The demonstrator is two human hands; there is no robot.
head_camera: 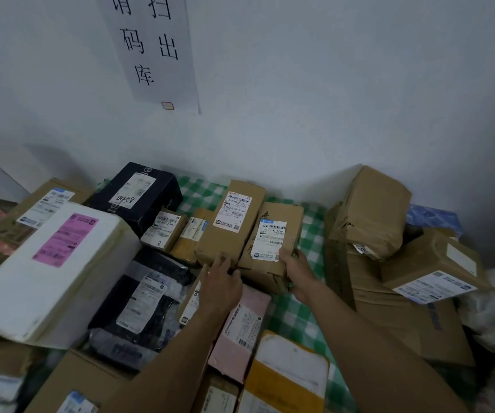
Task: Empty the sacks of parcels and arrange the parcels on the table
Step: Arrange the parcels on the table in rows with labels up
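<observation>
Right hand (295, 271) grips the small brown cardboard box (271, 242) at its near corner; left hand (221, 283), fingers loosely extended, presses its left edge (likely squaring the row).

The left forearm (180, 347) and the right forearm (359, 338), both bare, are reaching forward side by side from the lower edge. The left hand (220, 283) is lying palm down, back facing up, its fingers (223, 262) stretching straight ahead and slightly spread. The right hand (298, 274) is gripping the near right corner of a cardboard box (282, 216), the thumb resting on top and the fingers curling round the side.
</observation>
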